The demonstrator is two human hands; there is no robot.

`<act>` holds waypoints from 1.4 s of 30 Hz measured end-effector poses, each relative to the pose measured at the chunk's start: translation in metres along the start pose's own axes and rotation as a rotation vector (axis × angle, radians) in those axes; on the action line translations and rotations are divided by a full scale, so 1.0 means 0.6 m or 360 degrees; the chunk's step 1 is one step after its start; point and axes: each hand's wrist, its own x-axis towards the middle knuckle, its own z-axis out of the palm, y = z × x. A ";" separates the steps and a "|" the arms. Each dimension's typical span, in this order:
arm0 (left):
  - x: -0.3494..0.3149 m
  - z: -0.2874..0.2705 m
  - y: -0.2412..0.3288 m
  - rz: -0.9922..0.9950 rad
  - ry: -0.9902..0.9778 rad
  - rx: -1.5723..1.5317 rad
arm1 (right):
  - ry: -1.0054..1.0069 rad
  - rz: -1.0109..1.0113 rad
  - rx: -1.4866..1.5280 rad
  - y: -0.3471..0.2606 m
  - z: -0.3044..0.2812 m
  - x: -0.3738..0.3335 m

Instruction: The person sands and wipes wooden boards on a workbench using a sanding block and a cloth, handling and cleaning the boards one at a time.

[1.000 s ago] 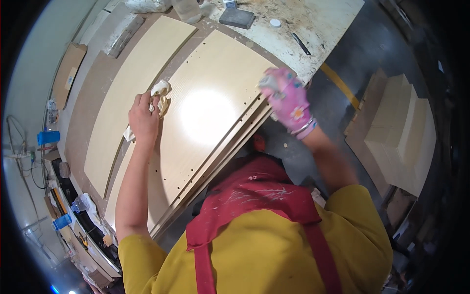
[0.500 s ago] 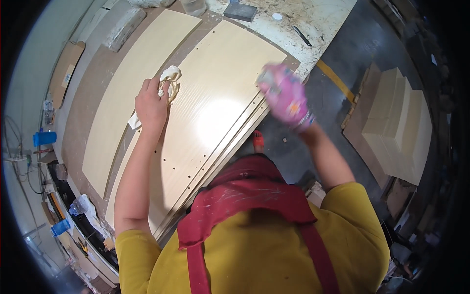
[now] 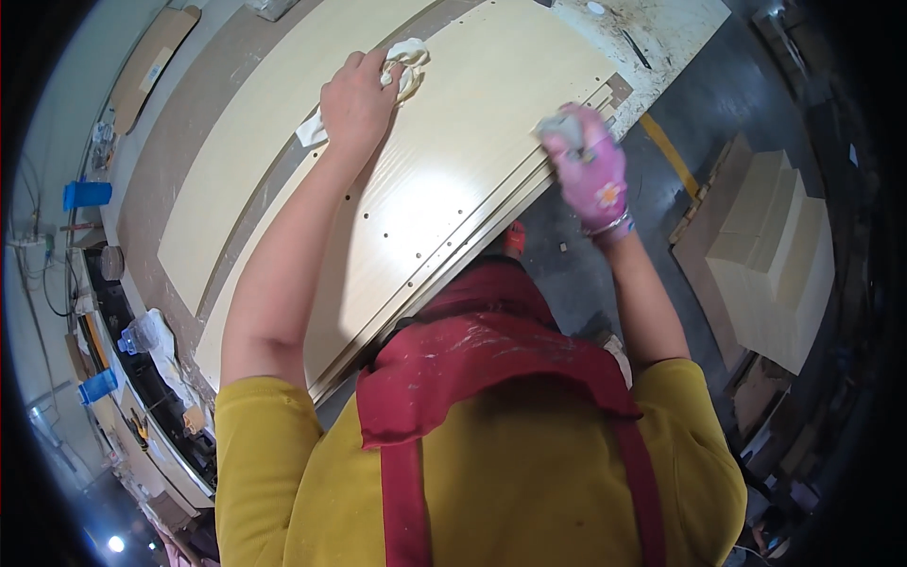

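Observation:
My bare left hand [image 3: 357, 106] presses down on a pale wooden panel [image 3: 491, 85] with a row of small holes. Its fingers are closed round a crumpled white cloth [image 3: 406, 68], and a loose end pokes out under the wrist. In a pink flowered glove, my right hand [image 3: 597, 175] is closed on a greyish-white pad [image 3: 561, 132], partly blurred, at the panel's right edge near the far corner. More panels show layered beneath this one along that edge. Another curved pale panel [image 3: 222, 203] lies to the left.
The brown board [image 3: 142, 222] lies under the panels. A dark pen-like tool [image 3: 637, 49] rests on the stained white tabletop [image 3: 685, 38]. Right, past the floor's yellow stripe [image 3: 669, 156], stands a stack of pale panels [image 3: 770, 265]. Blue pieces [image 3: 87, 194] hang at left.
The view has shifted, so the bench sits higher in the picture. My right hand has slid along the panel edge toward me. My left hand stays on the panel with the cloth.

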 end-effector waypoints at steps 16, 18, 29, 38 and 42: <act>-0.009 0.011 -0.014 0.0180 0.0127 -0.0209 | -0.0192 0.0424 0.1296 -0.115 0.005 -0.174; -0.006 0.017 -0.012 0.0203 0.0141 -0.0344 | 0.0136 0.0417 0.1439 -0.063 0.038 -0.191; -0.016 0.006 -0.030 0.0129 0.0002 -0.0564 | 0.0213 0.0834 0.1608 -0.057 0.037 -0.241; -0.017 0.005 -0.030 0.0190 0.0029 -0.0469 | 0.0160 0.0911 0.1671 -0.068 0.072 -0.229; -0.016 0.009 -0.036 0.0199 0.0040 -0.0437 | 0.0180 0.0791 0.1607 -0.078 0.087 -0.219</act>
